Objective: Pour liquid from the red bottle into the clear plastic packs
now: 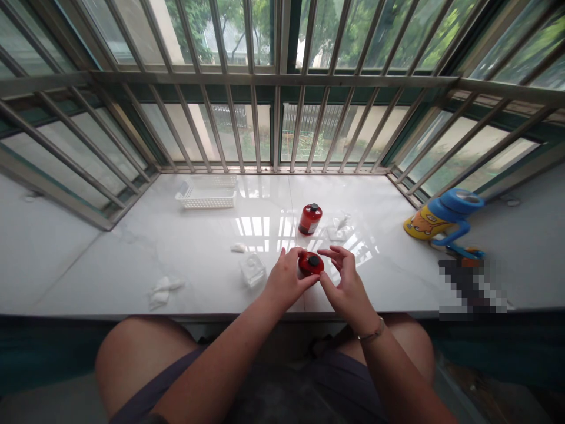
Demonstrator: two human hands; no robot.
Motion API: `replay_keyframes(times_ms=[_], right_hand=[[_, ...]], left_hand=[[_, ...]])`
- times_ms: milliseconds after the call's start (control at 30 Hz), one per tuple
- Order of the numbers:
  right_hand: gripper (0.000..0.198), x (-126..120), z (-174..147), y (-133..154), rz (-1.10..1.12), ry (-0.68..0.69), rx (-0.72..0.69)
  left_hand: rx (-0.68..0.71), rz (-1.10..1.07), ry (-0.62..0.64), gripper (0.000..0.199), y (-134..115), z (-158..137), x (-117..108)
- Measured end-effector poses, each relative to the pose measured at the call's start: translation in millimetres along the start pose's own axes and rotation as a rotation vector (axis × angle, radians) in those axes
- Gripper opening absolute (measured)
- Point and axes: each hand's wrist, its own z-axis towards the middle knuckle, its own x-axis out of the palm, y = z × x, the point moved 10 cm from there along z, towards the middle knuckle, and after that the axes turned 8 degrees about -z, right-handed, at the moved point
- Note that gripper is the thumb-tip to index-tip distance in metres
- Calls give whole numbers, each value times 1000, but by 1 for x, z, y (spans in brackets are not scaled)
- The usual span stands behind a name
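Note:
A small red bottle with a black cap (311, 263) stands between my hands near the counter's front edge. My left hand (288, 274) is wrapped round its left side, with the thumb across the front. My right hand (343, 277) is at the bottle's right, fingers apart and curved, its thumb by the bottle's lower right side; whether it touches is hard to tell. Behind it stands a second red bottle (311, 220) with a black cap and a pale label. A clear square glass container (253, 271) sits left of my left hand.
A white perforated basket (207, 196) lies at the back left. Crumpled white tissue (164, 291) is at the front left, a smaller white scrap (239, 248) nearer the middle. Another clear container (339, 229) is right of the rear bottle. A blue-and-yellow flask (441, 216) leans at right. Window bars enclose the back.

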Motion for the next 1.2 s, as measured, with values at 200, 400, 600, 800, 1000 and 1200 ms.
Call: replay_keyframes(times_ms=[200, 400, 600, 800, 1000, 1200], right_hand=[[48, -6, -2, -3, -44, -62, 25], [58, 2, -3, 2, 8, 28, 14], [55, -5, -4, 5, -18, -45, 10], [58, 4, 0, 5, -80, -7, 35], [46, 0, 6, 8, -244, -70, 7], [40, -4, 5, 11, -276, -123, -46]], left_hand=[[-8, -1, -1, 50, 2, 0, 1], [-5, -7, -7, 50, 2, 0, 0], [9, -2, -11, 52, 5, -1, 2], [18, 16, -41, 53, 8, -4, 7], [38, 35, -44, 48, 4, -5, 8], [59, 49, -59, 60, 5, -13, 10]])
